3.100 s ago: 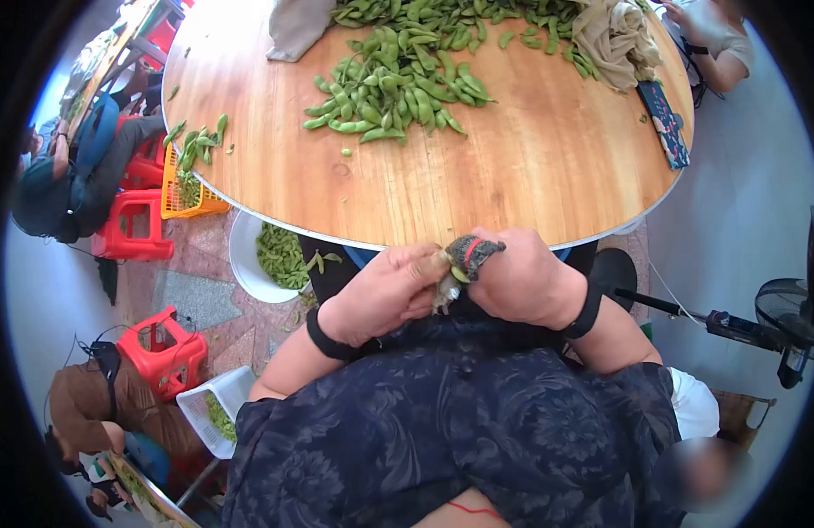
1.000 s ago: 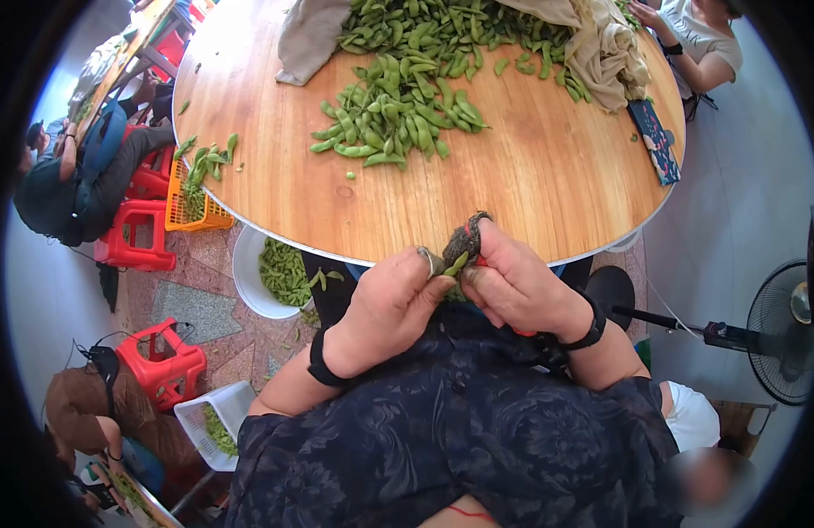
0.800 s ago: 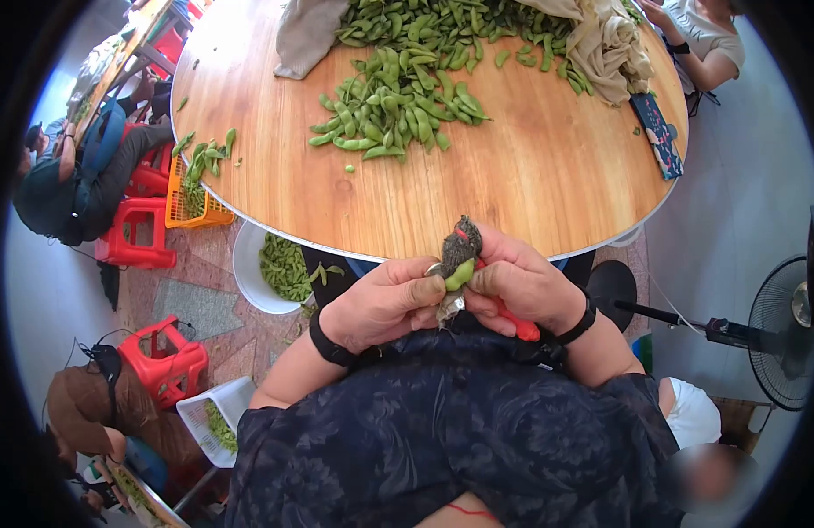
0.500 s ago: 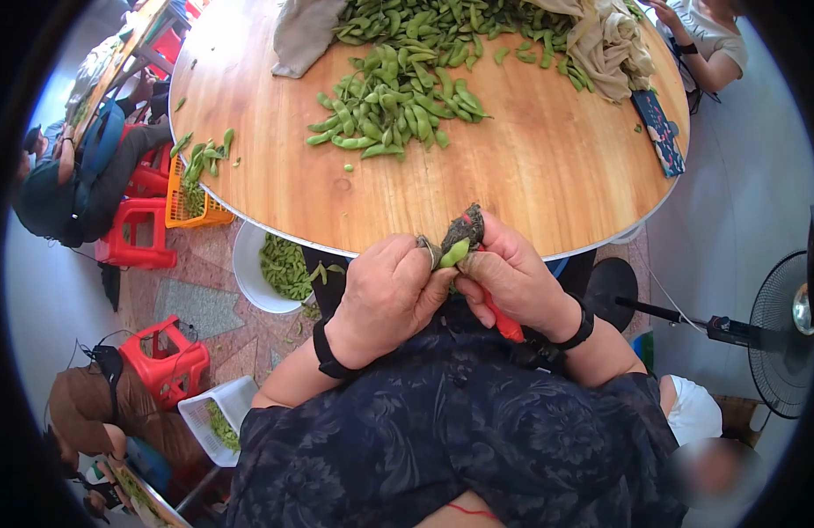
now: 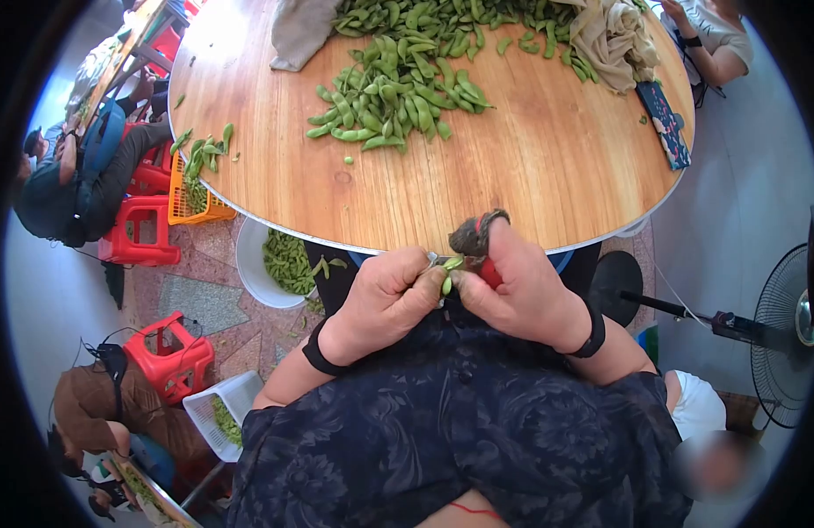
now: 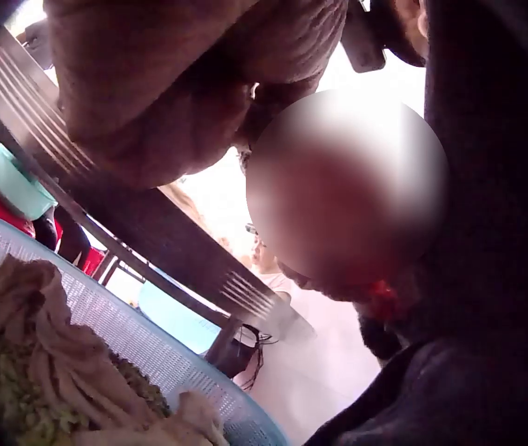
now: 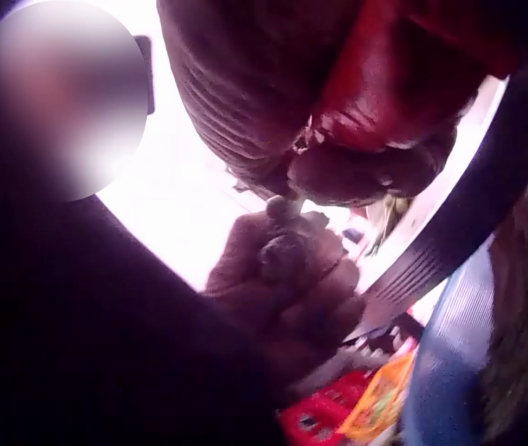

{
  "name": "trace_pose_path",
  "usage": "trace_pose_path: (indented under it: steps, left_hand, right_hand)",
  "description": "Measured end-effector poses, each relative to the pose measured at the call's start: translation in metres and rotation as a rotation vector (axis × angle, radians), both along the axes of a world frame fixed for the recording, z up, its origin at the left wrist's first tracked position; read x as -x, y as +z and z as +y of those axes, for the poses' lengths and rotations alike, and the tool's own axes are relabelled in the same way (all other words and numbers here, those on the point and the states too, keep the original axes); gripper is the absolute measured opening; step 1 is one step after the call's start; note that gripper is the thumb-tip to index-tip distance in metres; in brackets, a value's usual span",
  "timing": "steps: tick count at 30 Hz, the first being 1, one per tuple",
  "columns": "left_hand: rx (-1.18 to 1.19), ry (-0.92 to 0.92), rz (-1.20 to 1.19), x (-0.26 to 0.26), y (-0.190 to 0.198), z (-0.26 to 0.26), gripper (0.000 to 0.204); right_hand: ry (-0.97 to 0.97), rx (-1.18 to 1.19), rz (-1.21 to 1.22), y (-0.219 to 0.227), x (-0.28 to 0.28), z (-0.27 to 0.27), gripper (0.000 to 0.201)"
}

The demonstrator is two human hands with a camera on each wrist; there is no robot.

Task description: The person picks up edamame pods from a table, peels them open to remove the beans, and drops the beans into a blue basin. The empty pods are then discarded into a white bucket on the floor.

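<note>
Just off the table's near edge, both hands meet at a green soybean pod. My left hand pinches its left side between thumb and finger. From the other side, the thumb and finger of my right hand pinch it too. A dark knitted cover with a red band wraps the right index fingertip. Something red covers another right finger in the right wrist view. A small silvery piece shows at the left fingertips. The left wrist view has the left hand in shadow, the pod hidden.
A pile of soybean pods lies on the round wooden table, beside a beige cloth and a dark patterned case. Below the edge stands a white bucket of pods. A fan is at right, red stools at left.
The hands keep working at the pod; the right index finger with its dark cover has lifted away from it. The red-covered finger is now tucked behind the right hand.
</note>
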State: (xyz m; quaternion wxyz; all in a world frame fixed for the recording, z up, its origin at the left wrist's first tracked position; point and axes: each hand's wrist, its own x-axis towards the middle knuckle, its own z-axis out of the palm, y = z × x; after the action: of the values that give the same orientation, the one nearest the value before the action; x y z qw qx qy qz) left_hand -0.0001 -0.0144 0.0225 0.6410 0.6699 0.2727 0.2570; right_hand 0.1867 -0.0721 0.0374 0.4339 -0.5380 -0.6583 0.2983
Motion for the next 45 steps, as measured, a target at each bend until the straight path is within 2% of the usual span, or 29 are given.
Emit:
trace_pose_path:
  steps: [2,3,5,6,8,12,15,16,18,20,22,23,25,26,28,30,32,35,37,38,41,42,44,45]
  left_hand:
    - [-0.247,0.002,0.063,0.000,-0.001,0.000,0.026]
    - [-0.244,0.000,0.062,-0.001,-0.001,0.001,0.026]
    - [-0.393,-0.040,0.066,-0.002,-0.002,0.002,0.026]
    - [-0.390,-0.041,0.066,-0.002,-0.001,0.002,0.026]
    - [-0.241,-0.144,0.010,-0.004,0.002,0.000,0.026]
    - [-0.367,-0.145,0.040,0.000,-0.002,-0.001,0.027]
    - [-0.260,-0.078,0.188,0.021,0.010,0.002,0.028]
    - [-0.349,-0.046,0.226,0.030,0.009,0.004,0.028]
    - [-0.253,0.083,0.331,0.057,0.009,0.005,0.028]
    - [-0.170,0.338,0.333,0.083,-0.002,0.002,0.023]
    - [-0.360,0.447,0.699,0.118,-0.008,0.007,0.018]
    - [-0.369,0.453,0.686,0.134,-0.015,0.008,0.018]
    - [-0.580,0.617,0.884,0.153,-0.030,0.008,0.017]
    - [-0.586,0.625,0.871,0.150,-0.028,0.006,0.017]
    - [-0.384,0.703,0.727,0.145,-0.022,0.003,0.018]
    - [-0.376,0.676,0.697,0.141,-0.024,0.003,0.015]
    - [-0.369,0.625,0.535,0.123,-0.019,0.001,0.013]
    - [-0.357,0.526,0.440,0.101,-0.004,0.000,0.011]
    - [-0.319,0.401,0.357,0.094,-0.006,0.003,0.009]
    - [-0.316,0.393,0.353,0.088,-0.003,0.005,0.009]
    - [-0.292,0.274,0.160,0.059,0.005,0.010,0.010]
    - [-0.291,0.278,0.165,0.051,0.007,0.013,0.010]
    - [-0.131,0.128,0.096,0.034,0.013,0.016,0.017]
    - [-0.129,0.138,0.103,0.024,0.015,0.016,0.017]
  right_hand:
    - [0.083,0.182,0.034,0.006,-0.002,-0.002,0.024]
    - [0.081,0.184,0.034,0.007,-0.005,-0.002,0.024]
    - [0.164,0.291,0.057,0.007,-0.012,0.003,0.020]
    - [0.164,0.293,0.057,0.007,-0.012,0.004,0.020]
    - [0.237,0.307,-0.111,0.009,-0.012,0.004,0.019]
    - [0.186,0.129,-0.277,0.003,-0.009,-0.003,0.018]
    - [0.140,0.100,-0.421,0.006,-0.017,-0.006,0.017]
    - [0.171,0.130,-0.448,0.012,-0.019,-0.009,0.016]
    - [0.186,0.136,-0.503,0.022,-0.030,-0.007,0.015]
    - [0.182,0.176,-0.535,0.031,-0.040,0.002,0.014]
    - [0.036,0.081,-0.599,0.035,-0.054,0.026,0.016]
    - [0.000,0.065,-0.599,0.033,-0.064,0.043,0.016]
    - [-0.040,0.040,-0.608,0.030,-0.079,0.079,0.017]
    - [-0.079,-0.012,-0.649,0.028,-0.081,0.097,0.019]
    - [-0.117,-0.071,-0.694,0.019,-0.081,0.123,0.020]
    - [-0.070,-0.048,-0.725,0.008,-0.076,0.141,0.024]
    - [-0.074,-0.043,-0.746,0.007,-0.072,0.142,0.024]
    - [-0.155,0.082,-0.696,0.006,-0.078,0.129,0.024]
    - [-0.180,-0.107,-0.600,0.001,-0.087,0.114,0.030]
    - [-0.187,-0.102,-0.603,0.001,-0.090,0.106,0.030]
    - [-0.267,0.356,-0.072,0.024,-0.080,0.084,0.032]
    - [-0.261,0.358,-0.069,0.023,-0.076,0.078,0.032]
    - [-0.189,0.335,0.158,0.020,-0.066,0.066,0.032]
    - [-0.207,0.330,0.138,0.029,-0.054,0.059,0.033]
